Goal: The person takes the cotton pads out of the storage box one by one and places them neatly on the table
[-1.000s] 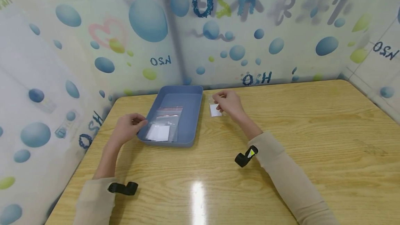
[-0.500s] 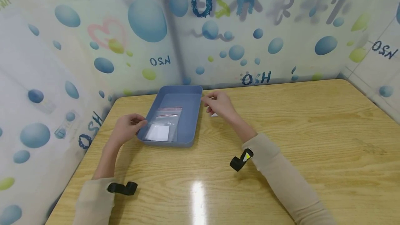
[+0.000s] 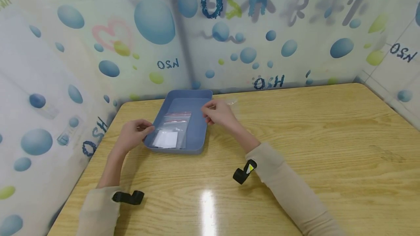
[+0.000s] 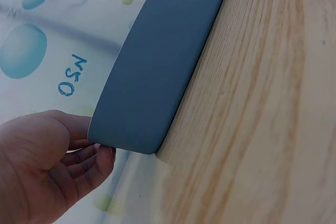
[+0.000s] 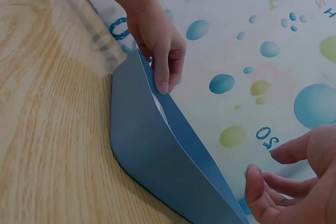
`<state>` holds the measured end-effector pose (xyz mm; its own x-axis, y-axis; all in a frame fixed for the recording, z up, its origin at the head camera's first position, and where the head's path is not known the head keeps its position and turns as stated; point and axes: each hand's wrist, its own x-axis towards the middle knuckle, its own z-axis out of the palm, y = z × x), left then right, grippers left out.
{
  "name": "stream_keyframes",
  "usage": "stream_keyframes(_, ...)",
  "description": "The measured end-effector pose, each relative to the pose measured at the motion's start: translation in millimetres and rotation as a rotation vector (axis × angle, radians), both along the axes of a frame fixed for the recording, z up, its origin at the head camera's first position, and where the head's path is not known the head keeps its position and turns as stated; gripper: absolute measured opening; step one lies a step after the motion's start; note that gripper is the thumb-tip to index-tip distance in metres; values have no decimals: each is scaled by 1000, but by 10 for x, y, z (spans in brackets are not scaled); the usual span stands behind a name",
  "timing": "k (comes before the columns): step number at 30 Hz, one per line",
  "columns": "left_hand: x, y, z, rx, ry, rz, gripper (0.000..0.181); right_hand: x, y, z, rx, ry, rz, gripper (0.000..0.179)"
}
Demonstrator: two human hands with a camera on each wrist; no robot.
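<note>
A blue-grey tray (image 3: 198, 134) sits on the table toward the left back. My left hand (image 3: 132, 134) grips its left front rim, thumb inside the wall and fingers outside, as the right wrist view shows too. Clear zip bags (image 3: 182, 126) with red-lined tops lie inside the tray, a white card (image 3: 166, 140) showing in the front one. By the tray's right wall is my right hand (image 3: 219, 114), fingers loosely bent. In the right wrist view its thumb and fingertips (image 5: 254, 177) stand apart with nothing between. Another clear bag (image 3: 232, 102) peeks out behind this hand, mostly hidden.
The wooden table (image 3: 315, 134) extends widely to the right and front. A patterned wall sheet (image 3: 279, 21) rises right behind the table's far edge and along the left. Each sleeve carries a black wrist camera (image 3: 241, 176).
My right hand has moved left from over the small clear bag to the tray's right rim, hiding the bag's white card. The left hand and the tray have stayed put.
</note>
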<state>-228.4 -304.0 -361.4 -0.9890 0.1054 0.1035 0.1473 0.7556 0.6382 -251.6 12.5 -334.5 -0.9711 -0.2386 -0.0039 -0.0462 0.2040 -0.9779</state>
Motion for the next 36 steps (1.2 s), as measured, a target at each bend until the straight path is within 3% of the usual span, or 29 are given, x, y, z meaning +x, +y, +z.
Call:
stream_keyframes(17,-4,9,-6,2,5,-4,25,48,-288,-90,84,-23,67,24)
stream_keyframes(36,11,6,12,-10,1,-11,23,151,-518,-140,314,46,145,36)
